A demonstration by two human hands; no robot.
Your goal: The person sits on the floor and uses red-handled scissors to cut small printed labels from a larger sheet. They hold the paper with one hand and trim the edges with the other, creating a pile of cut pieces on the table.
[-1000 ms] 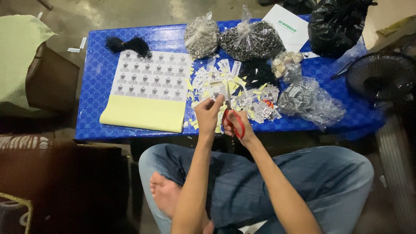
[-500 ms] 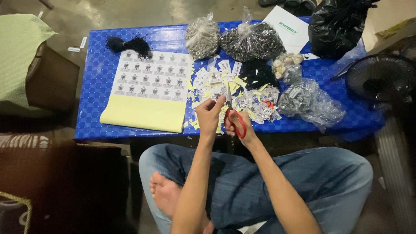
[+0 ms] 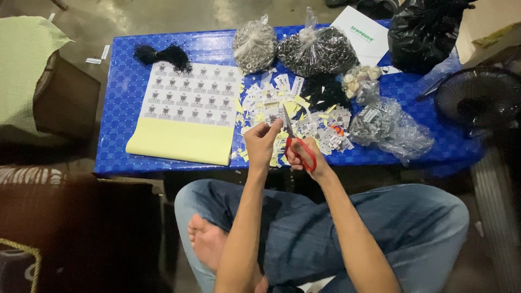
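Note:
My right hand [image 3: 304, 157] grips red-handled scissors [image 3: 296, 142], their blades pointing up toward a pile of cut paper labels [image 3: 296, 116]. My left hand [image 3: 261, 142] pinches a small paper label piece [image 3: 275, 123] right beside the blades. Both hands hover over the front edge of a low blue table [image 3: 122, 116]. A sheet of printed labels [image 3: 190, 95] on yellow backing paper [image 3: 179, 142] lies to the left of my hands.
Clear bags of small metal parts [image 3: 255, 46] [image 3: 317, 51] [image 3: 388, 127] and a black bag [image 3: 420, 32] sit at the table's back and right. A black tassel bundle [image 3: 163, 54] lies far left. A fan [image 3: 477, 103] stands at right; my crossed legs are below.
The hands have stayed in place over the table's front edge; the scissors and the small piece shifted only slightly.

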